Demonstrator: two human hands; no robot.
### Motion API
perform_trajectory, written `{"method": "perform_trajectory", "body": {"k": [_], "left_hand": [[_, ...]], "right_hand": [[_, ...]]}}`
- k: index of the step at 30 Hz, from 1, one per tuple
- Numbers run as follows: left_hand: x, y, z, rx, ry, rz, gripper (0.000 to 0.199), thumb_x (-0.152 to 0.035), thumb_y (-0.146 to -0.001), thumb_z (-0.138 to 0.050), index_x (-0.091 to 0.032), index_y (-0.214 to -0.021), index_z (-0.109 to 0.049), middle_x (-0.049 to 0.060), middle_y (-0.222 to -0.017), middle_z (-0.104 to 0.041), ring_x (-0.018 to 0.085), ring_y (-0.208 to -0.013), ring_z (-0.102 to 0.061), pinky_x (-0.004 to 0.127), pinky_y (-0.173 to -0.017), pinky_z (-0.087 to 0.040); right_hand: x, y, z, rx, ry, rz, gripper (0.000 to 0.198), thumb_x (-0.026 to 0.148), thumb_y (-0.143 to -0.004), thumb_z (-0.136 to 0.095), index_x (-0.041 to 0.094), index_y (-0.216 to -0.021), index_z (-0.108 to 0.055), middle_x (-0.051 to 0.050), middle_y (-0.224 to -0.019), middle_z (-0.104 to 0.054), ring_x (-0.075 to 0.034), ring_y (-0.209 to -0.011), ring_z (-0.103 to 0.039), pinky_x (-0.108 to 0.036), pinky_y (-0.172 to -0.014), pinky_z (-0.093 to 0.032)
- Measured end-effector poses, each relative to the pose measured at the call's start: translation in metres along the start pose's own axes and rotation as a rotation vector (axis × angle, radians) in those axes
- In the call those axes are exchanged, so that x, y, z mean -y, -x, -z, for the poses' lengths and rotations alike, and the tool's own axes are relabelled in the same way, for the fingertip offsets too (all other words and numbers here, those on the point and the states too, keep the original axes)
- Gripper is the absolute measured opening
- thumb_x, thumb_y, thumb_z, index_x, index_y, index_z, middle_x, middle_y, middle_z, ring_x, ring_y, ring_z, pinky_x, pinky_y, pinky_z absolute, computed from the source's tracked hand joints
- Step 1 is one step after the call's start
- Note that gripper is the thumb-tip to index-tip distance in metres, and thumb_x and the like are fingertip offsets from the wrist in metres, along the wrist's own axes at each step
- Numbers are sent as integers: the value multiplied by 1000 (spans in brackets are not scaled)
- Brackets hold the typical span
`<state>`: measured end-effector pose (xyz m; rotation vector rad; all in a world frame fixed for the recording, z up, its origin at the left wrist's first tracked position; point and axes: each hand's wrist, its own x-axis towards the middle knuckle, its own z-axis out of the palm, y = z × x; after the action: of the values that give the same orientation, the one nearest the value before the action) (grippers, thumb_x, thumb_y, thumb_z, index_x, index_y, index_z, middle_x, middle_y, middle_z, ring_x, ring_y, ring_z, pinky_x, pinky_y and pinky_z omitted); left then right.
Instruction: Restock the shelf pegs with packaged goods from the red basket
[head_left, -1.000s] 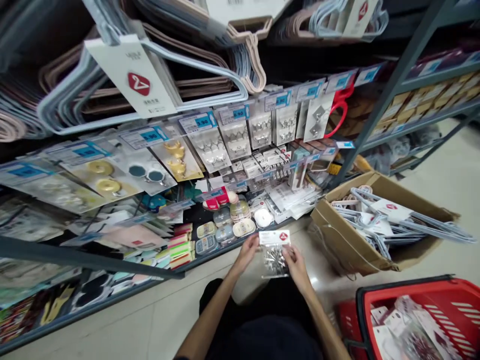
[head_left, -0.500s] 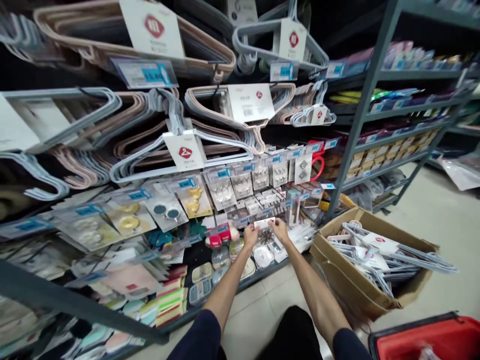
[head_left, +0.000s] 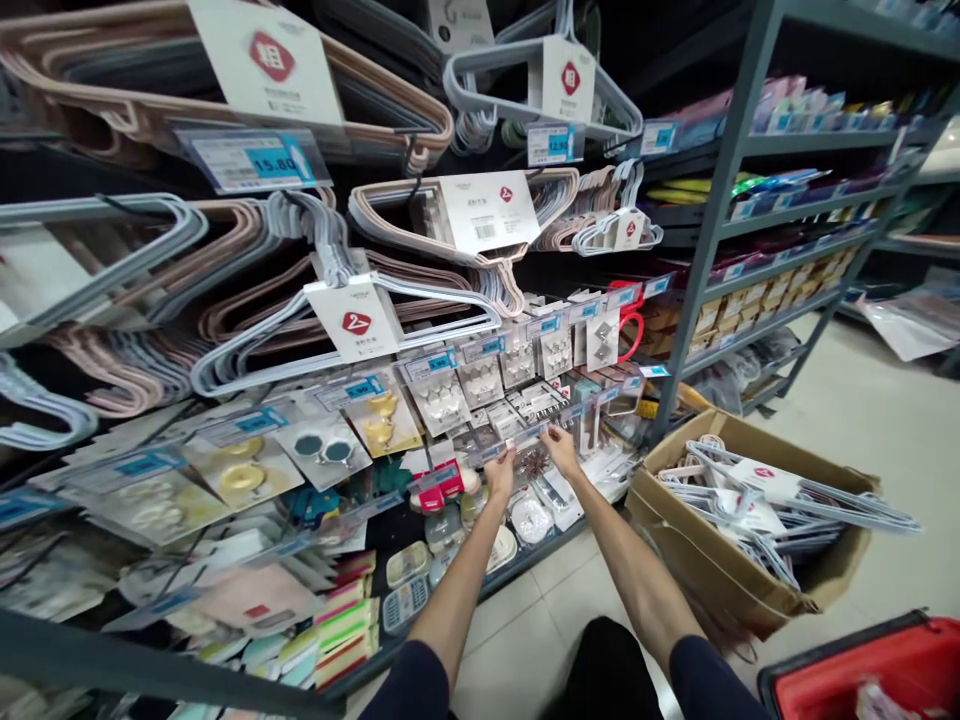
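My left hand (head_left: 500, 472) and my right hand (head_left: 561, 450) reach out to the low hook displays. The fingers of both are closed at the two ends of a small price label (head_left: 527, 435) in a clear holder, its blue part facing me. Behind the label hang packs of small hooks (head_left: 536, 400) on cards. Just below my hands are a brown, spiky-looking item (head_left: 534, 462) and a round white pack (head_left: 531, 518). A red-and-white pack (head_left: 436, 484) hangs left of my left hand. My fingertips are small in view, so their exact grip is hard to see.
Rows of hangers (head_left: 360, 318) hang above on the rack. To the right, a cardboard box (head_left: 697, 560) full of loose hangers (head_left: 750, 490) stands on the tiled floor by a grey shelf post (head_left: 709, 230). A red basket (head_left: 877, 680) is at bottom right.
The strip between my hands showed a white face before; now its blue-marked side shows at the holder. My hands have shifted slightly upward, and the view has moved a little closer.
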<state>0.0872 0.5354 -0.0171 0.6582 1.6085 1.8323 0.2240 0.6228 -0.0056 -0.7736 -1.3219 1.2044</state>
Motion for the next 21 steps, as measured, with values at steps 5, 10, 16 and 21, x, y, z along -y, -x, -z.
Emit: {"method": "perform_trajectory", "body": {"k": [5,10,16,21], "left_hand": [[0,-3,-1,-29,-24,-7,33,-39,-73,-82,-12,-91,-80,12,-91,-81,28,-95,-76,41,-97,-55],[-4,3,8,30,-43,-48,37,-42,-73,-82,-11,-93,-81,12,-94,-81,28,-99,-74,40,-99,-53],[-8,4,8,30,-76,-97,39,-45,-78,-77,-11,-98,-78,12,-101,-80,28,-103,-73,37,-101,-51],[-9,1,2,-17,-101,-87,38,-44,-83,-75,-13,-104,-74,14,-109,-78,28,-111,-70,37,-105,-48]], "right_hand": [[2,-8,-6,13,22,3,36,51,-72,-70,17,-80,-67,-3,-79,-69,-19,-79,-59,-30,-77,-47],[1,0,-6,-26,21,15,33,46,-75,-68,16,-88,-68,-4,-84,-69,-19,-81,-60,-30,-79,-47],[-3,2,-7,-65,24,22,40,50,-79,-67,15,-99,-68,-7,-91,-71,-21,-87,-61,-32,-83,-50],[-8,-14,-10,-31,82,15,36,44,-78,-64,15,-97,-72,-6,-90,-72,-20,-82,-61,-32,-82,-50]]}}
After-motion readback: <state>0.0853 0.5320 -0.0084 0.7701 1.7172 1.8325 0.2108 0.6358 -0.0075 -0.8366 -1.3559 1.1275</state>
